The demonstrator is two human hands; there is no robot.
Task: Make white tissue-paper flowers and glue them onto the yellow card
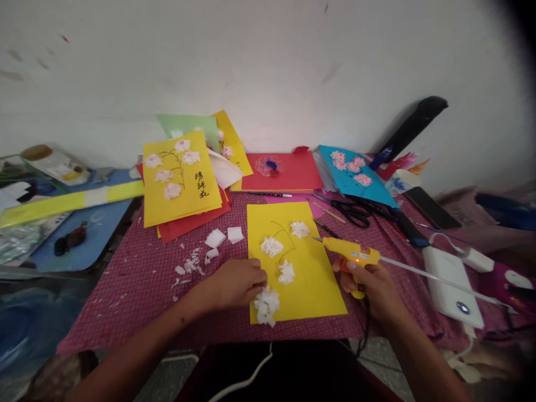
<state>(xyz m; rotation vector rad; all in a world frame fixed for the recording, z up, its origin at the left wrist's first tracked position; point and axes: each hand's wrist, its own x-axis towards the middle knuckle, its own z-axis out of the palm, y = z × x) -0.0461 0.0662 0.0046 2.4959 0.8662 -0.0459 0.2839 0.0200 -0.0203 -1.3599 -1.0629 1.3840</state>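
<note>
A yellow hot glue gun (343,249) with an orange trigger and a small lit light is in my right hand (371,282). Its nozzle points left over the yellow paper sheet (314,285), and a clear glue stick juts from its back. Thin branch lines and crumpled white paper flowers (286,272) are on that sheet. My left hand (243,282) is closed at the sheet's left edge, just above a white paper cluster (267,306) near the bottom corner. Whatever its fingertips pinch, if anything, is hidden. White paper scraps (191,265) and folded white squares (215,238) lie left of the sheet.
Flower cards (180,178) are stacked at the back left, and a blue card (355,170) leans at the back right. Black scissors (355,214) lie behind the sheet. A white power bank (452,285) sits far right. The glue gun's black cable (365,329) hangs over the front edge.
</note>
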